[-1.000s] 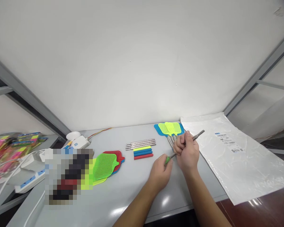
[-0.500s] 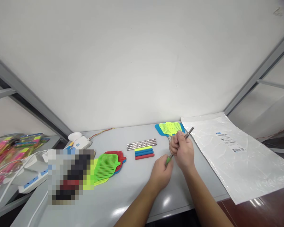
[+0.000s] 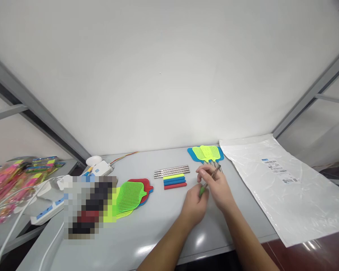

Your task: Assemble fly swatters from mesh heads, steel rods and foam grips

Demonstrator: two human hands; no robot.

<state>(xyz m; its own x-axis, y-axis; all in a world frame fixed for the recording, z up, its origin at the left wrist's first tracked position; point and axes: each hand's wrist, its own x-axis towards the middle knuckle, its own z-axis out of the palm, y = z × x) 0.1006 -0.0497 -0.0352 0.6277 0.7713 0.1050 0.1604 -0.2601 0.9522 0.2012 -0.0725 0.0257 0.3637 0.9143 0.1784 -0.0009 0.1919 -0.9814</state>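
Closed around a green handle sleeve (image 3: 203,190) is my left hand (image 3: 194,205), near the middle front of the table. A metal rod (image 3: 215,172) rises from the green sleeve, up and to the right. My right hand (image 3: 218,188) has thumb and fingers on this rod, with a looser curl; part of the rod is hidden by the fingers. Just beyond lie yellow-green fly swatter heads (image 3: 206,153) over a blue swatter head (image 3: 193,155), with metal rods attached. To the left are loose metal rods (image 3: 171,171) and several coloured handle sleeves (image 3: 174,181) in yellow, blue and red.
A green fly swatter head (image 3: 130,197) overlaps a red one (image 3: 147,185) at left, near a blurred-out patch (image 3: 92,207). A power strip (image 3: 49,209) with cables and packaged colourful items (image 3: 19,184) are farther left. A white plastic mailer (image 3: 279,199) covers the right side.
My right hand has loosened its curl and shifted slightly down along the rod. My left hand keeps hold of the green sleeve. The whole view has shifted slightly.
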